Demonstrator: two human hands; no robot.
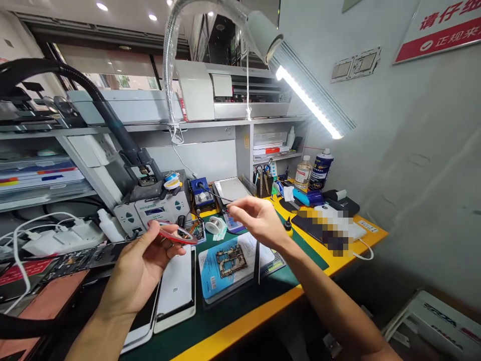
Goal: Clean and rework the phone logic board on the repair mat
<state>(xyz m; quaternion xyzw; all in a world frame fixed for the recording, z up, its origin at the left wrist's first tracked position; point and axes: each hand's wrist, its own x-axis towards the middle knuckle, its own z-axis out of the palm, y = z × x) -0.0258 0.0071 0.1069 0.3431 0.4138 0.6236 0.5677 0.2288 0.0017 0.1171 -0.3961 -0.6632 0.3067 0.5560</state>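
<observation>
My left hand (139,271) is closed on a thin roll of red tape (165,231), thumb on top and fingers beneath, tilted above the bench. To its right, my right hand (259,223) is raised with thumb and forefinger pinched together. Whatever sits in that pinch is too small to make out. A slim dark pointed tool (257,263) shows below this hand; whether the hand holds it I cannot tell. Under the hands, a phone circuit board (231,260) lies on a blue and white package (210,286). A white phone back cover (176,286) lies left of the package.
A bright lamp (308,85) hangs overhead on a bendable neck. Behind stand a grey soldering station (154,213) and a blue control box (203,193). Right of the green mat are a dark phone (319,230), a spray can (320,170) and a clear bottle (302,173).
</observation>
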